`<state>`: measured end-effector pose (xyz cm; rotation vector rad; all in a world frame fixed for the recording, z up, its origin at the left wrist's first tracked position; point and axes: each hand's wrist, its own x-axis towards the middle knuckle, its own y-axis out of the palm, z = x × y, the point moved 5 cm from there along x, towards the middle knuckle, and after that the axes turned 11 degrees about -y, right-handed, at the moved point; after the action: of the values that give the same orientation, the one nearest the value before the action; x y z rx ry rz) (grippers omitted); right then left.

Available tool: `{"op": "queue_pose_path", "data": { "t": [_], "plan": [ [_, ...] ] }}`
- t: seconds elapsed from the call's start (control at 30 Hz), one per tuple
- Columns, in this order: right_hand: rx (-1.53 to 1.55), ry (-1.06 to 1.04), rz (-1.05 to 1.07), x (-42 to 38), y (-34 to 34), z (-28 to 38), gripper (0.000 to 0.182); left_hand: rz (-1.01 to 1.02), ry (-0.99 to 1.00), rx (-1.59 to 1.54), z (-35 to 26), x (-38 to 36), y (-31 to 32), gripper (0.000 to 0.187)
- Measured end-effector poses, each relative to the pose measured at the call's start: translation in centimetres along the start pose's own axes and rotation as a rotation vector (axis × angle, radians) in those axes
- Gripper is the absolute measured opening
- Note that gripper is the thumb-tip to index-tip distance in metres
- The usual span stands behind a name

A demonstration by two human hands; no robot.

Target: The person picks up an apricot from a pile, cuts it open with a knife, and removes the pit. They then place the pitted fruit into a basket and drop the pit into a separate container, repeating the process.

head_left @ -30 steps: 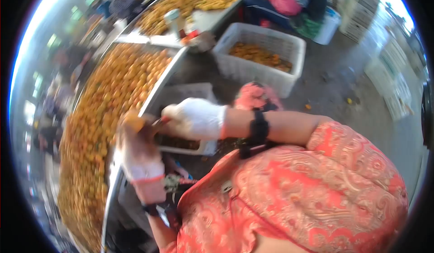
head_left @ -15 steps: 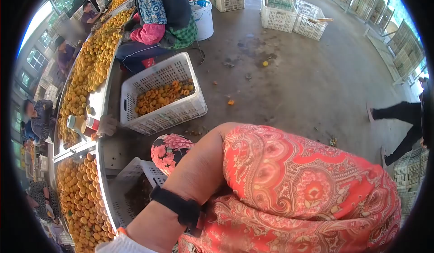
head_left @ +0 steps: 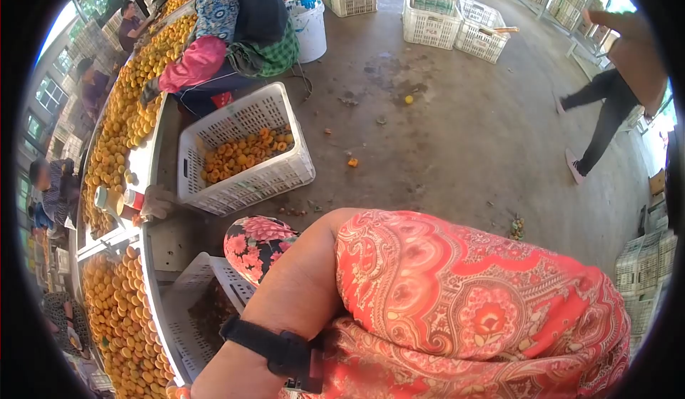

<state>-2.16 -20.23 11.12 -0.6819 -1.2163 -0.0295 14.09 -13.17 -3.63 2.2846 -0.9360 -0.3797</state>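
Observation:
Neither of my hands shows inside the frame. My right forearm [head_left: 246,370] reaches down to the bottom edge, with a black strap [head_left: 267,345] around it and a red patterned sleeve [head_left: 457,278] above the elbow. Nearest to it on the left is a metal-edged sorting table [head_left: 158,320] heaped with halved apricots [head_left: 125,313]. Below the table's edge stands a white crate [head_left: 189,285] with dark contents, partly hidden by my arm and my flowered trouser knee [head_left: 253,245].
Another white crate [head_left: 246,188] holds apricot halves. Beyond it a seated co-worker [head_left: 242,28] reaches over whole apricots [head_left: 118,138]. Jars [head_left: 110,200] and a grey glove [head_left: 158,203] lie at the table's edge. A bucket [head_left: 307,31], stacked crates [head_left: 432,21] and a walking person [head_left: 610,106] are farther off.
The view has shifted slightly. My forearm has lowered and the white glove cuff has left the frame. The co-worker's arm has moved onto the apricots. The walking person shows more fully.

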Motion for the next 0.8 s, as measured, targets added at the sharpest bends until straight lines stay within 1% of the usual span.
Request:
{"op": "queue_pose_path", "data": {
  "t": [0.3, 0.4, 0.47, 0.53, 0.6, 0.63, 0.67, 0.7, 0.73, 0.77, 0.8],
  "plan": [
    [-0.074, 0.213, 0.063, -2.1, -4.9, -2.9, 0.032, 0.152, 0.003, 0.013, 1.6, 3.2, 5.8, 0.041],
    [-0.03, 0.253, 0.081, -2.1, -5.1, -3.7, 0.033, 0.14, 0.038, 0.041, 0.3, 2.5, 6.1, 0.043],
    [0.118, 0.224, 0.088, -0.8, -2.2, -4.3, 0.034, 0.021, 0.114, 0.106, -3.2, -1.2, 3.5, 0.043],
    [0.339, 0.167, 0.109, 1.1, 3.6, -3.9, 0.036, -0.171, 0.215, 0.186, -7.7, -8.0, -0.3, 0.044],
    [0.526, 0.121, 0.16, 2.5, 8.7, -2.7, 0.037, -0.337, 0.302, 0.236, -10.5, -14.5, -3.0, 0.045],
    [0.521, 0.186, 0.197, 2.1, 9.7, -3.2, 0.036, -0.388, 0.333, 0.251, -11.3, -16.3, -3.6, 0.045],
    [0.488, 0.254, 0.235, 1.5, 10.2, -4.0, 0.036, -0.415, 0.36, 0.26, -11.9, -17.4, -3.4, 0.046],
    [0.514, 0.232, 0.25, 1.0, 11.4, -4.2, 0.036, -0.387, 0.404, 0.291, -11.7, -17.4, -2.5, 0.046],
    [0.533, 0.271, 0.231, 0.3, 12.4, -4.8, 0.035, -0.349, 0.443, 0.32, -11.5, -17.2, -1.6, 0.047],
    [0.546, 0.313, 0.206, -0.3, 12.1, -5.2, 0.035, -0.371, 0.46, 0.283, -11.2, -17.2, -1.3, 0.047],
    [0.549, 0.304, 0.211, -0.4, 12.2, -5.2, 0.035, -0.375, 0.47, 0.282, -11.3, -17.4, -1.8, 0.047]
  ]
}}
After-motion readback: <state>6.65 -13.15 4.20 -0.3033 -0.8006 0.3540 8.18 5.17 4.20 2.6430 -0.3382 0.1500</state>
